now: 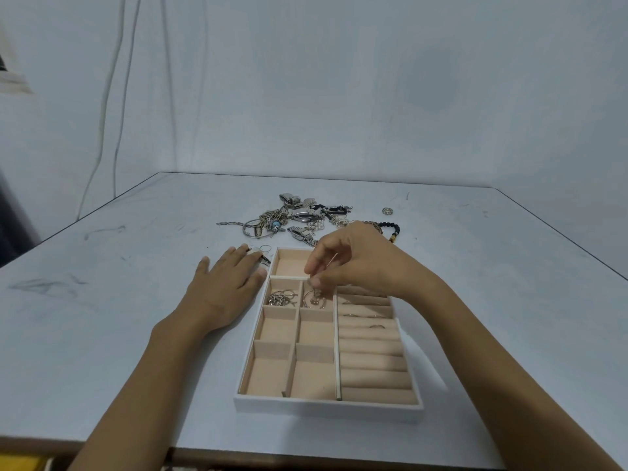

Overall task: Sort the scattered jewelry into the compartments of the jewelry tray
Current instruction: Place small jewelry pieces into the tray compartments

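The right hand [353,263] pinches a thin metal piece [332,260] directly above a small compartment [317,299] of the tray [326,407]; the drop looks to be straight down. The left hand [227,283] lies flat, fingers straight, on the worktop [119,317] just beside the tray. The unsorted pile [299,215] lies beyond both hands, nearer the right, across open worktop.

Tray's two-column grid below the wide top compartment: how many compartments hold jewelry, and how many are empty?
Compartments holding jewelry: 2
Empty compartments: 4
Total: 6 in the jewelry tray
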